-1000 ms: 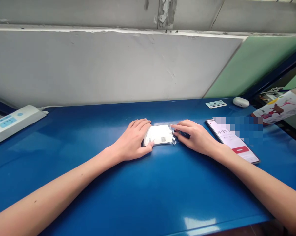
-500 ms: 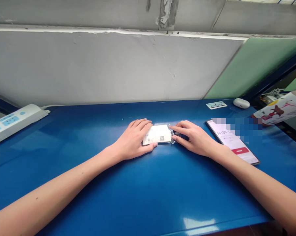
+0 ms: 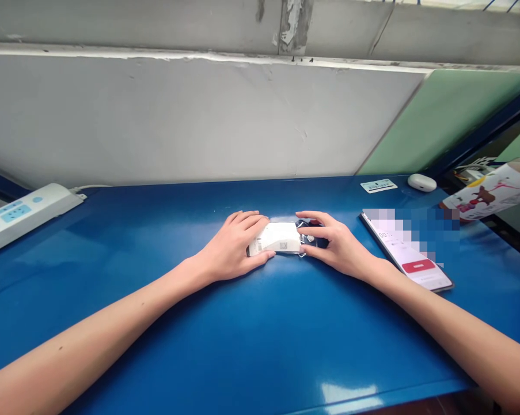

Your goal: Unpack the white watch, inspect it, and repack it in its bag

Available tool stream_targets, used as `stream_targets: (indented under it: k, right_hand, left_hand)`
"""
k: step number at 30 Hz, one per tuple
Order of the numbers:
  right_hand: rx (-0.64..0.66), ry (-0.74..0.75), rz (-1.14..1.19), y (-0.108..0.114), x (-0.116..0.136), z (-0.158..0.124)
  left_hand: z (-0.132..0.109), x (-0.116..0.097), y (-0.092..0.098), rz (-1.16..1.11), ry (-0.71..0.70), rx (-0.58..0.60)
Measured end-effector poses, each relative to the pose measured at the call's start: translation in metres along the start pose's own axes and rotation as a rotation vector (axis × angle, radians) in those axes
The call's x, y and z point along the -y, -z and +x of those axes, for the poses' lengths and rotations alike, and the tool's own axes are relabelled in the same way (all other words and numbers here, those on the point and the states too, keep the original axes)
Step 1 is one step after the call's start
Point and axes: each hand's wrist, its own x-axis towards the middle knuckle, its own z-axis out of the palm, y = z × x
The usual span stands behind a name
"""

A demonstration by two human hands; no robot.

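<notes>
A small flat packet in clear plastic with a white label [image 3: 278, 237] lies on the blue table [image 3: 260, 334]; a square printed code shows on the label. My left hand [image 3: 238, 245] is wrapped over the packet's left end, fingers along the far side and thumb along the near edge. Around the right end, my right hand [image 3: 335, 239] is curved with its fingers spread apart, the fingertips at the crinkled plastic edge. Whether those fingertips press on the plastic is hard to see. A dark part with a small pale spot shows between the right fingers.
A phone [image 3: 419, 266] with a lit screen lies beside my right forearm. Behind it are a small printed card [image 3: 378, 185] and a white earbud case [image 3: 422, 183]. A printed bottle [image 3: 490, 190] is at far right, a power strip [image 3: 30, 214] at far left.
My right hand's fingers have spread from their closer hold on the packet's right edge. My left hand stays on the packet, which has barely moved.
</notes>
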Motion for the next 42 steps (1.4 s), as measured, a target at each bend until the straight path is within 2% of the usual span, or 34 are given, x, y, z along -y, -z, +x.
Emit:
stream_targets:
  k: [8,19,33,42]
  right_hand:
    - [0.003,0.052,0.015,0.002,0.004,0.002]
    - [0.046,0.002,0.074,0.008,0.006,0.005]
    - [0.117,0.071,-0.106,0.036,-0.003,0.009]
    - [0.15,0.037,-0.14,0.047,-0.007,0.009]
  left_hand:
    - [0.001,-0.002,0.0,0.009,-0.007,0.004]
    - [0.001,-0.002,0.0,0.003,0.001,0.0]
    - [0.001,-0.003,0.001,0.043,0.025,-0.034]
    - [0.001,-0.003,0.002,0.049,0.019,-0.018]
